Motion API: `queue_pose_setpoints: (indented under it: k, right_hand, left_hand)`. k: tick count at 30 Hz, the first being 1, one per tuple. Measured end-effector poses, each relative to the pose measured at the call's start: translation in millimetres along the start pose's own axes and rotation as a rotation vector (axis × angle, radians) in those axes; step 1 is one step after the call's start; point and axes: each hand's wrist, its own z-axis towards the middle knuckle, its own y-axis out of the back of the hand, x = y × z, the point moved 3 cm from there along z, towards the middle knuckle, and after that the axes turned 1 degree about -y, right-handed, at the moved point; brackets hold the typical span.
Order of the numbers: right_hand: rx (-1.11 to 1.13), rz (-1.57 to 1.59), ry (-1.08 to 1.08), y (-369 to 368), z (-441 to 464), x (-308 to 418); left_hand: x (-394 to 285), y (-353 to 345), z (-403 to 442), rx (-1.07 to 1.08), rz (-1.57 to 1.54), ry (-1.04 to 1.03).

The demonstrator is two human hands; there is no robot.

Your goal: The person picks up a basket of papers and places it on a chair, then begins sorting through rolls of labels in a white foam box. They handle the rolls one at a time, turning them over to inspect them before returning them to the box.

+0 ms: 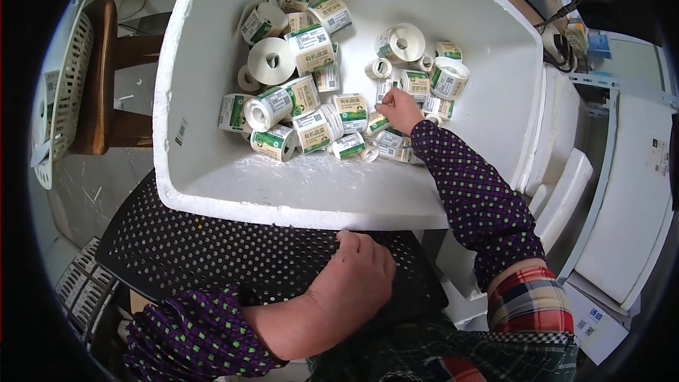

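White foam box (283, 215), black perforated seat (191, 251) beside it; green, white and beige paper label rolls (310, 41) inside, toward both side edges.
Left hand (357, 272): curled beside the near edge, palm hidden. Right hand (403, 111): fingertips together among the rolls nearer the right edge; whether pinching one cannot be told.

1. We've one view: head-worn, wide, dark rounded edges.
2. We look forward and down into the foam box (201, 92).
3. We're close in: left hand (353, 272) nearest, right hand (401, 111) farther out.
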Motion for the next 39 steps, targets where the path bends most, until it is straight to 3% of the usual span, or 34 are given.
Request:
queue_pose_setpoints:
  k: [6, 8, 9, 11, 19, 21, 22, 24, 27, 32, 35, 37, 39]
  right_hand:
    - [0.107, -0.067, -0.082, 6.0, 14.9, -3.1]
    - [0.414, 0.226, -0.293, 7.8, 11.2, -1.5]
    - [0.417, 0.222, -0.293, 5.9, 10.1, -4.9]
    - [0.200, 0.045, -0.056, 6.4, 9.2, -8.2]
    - [0.138, 0.030, -0.153, 5.0, 11.6, -5.8]
    - [0.423, 0.127, -0.208, 6.3, 4.6, -1.3]
    - [0.423, 0.126, -0.208, 3.0, 1.4, -4.0]
    - [0.159, -0.008, 0.008, 1.7, -3.1, -3.9]
    - [0.131, 0.155, -0.131, 3.6, 5.8, -9.3]
    - [0.102, 0.087, -0.157, 2.0, 12.5, -8.4]
    - [0.177, 0.057, -0.265, 6.8, 11.9, -2.7]
    - [0.401, 0.117, -0.270, 9.3, 6.2, 2.5]
    - [0.355, 0.097, -0.222, 7.7, 5.3, 0.4]
  left_hand:
    - [1.5, 1.1, 0.1, 0.020, -0.027, -0.005]
    - [2.1, 1.5, -0.4, 0.016, -0.020, -0.010]
    - [1.9, 1.7, -0.4, 0.015, -0.013, -0.019]
    - [1.7, 2.0, 0.1, 0.018, -0.019, -0.016]
    - [3.1, 3.9, 0.1, 0.034, -0.017, -0.030]
    - [3.0, 2.6, -0.1, 0.035, -0.009, -0.033]
    - [3.0, 2.6, 0.0, 0.034, -0.009, -0.033]
    - [2.9, 3.2, 0.2, 0.035, 0.000, -0.035]
    - [2.7, 1.9, -0.5, 0.027, 0.001, -0.038]
    - [1.9, 2.2, 0.0, 0.020, 0.011, -0.040]
    - [2.7, 4.1, -0.7, 0.032, 0.012, -0.041]
    - [2.9, 4.4, -0.8, 0.039, 0.014, -0.049]
    - [2.5, 5.1, -0.3, 0.037, 0.011, -0.047]
